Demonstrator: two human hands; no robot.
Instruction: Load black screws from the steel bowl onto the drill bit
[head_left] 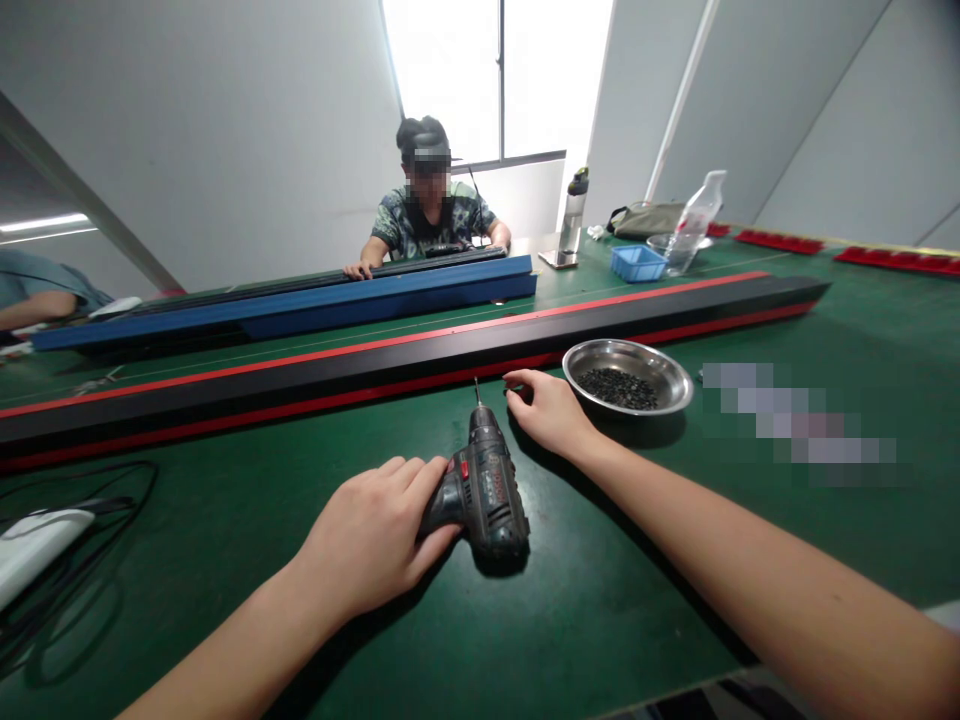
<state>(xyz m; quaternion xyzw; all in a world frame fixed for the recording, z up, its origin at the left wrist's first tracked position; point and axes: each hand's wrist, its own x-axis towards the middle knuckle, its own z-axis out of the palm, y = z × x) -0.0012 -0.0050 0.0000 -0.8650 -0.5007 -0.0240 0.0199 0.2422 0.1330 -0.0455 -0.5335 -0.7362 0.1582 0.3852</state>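
My left hand (382, 530) is wrapped around the handle of a dark cordless drill (495, 490), which lies on its side with its bit pointing away from me toward a long black beam with red edges (405, 350). Just right of the bit, my right hand (551, 410) is closed with its fingertips drawn together close to the beam's near red edge. Whatever those fingertips may hold is too small to make out. Beside this hand stands a steel bowl (675, 388) with many small black screws (619, 388) in it.
Across the green table (615, 600), a person (427, 215) sits behind long blue profiles (390, 300). A blue tray (637, 263), a clear bottle (694, 225) and a drink bottle (572, 215) stand far right. Black cables (142, 500) and a white device (37, 540) lie left.
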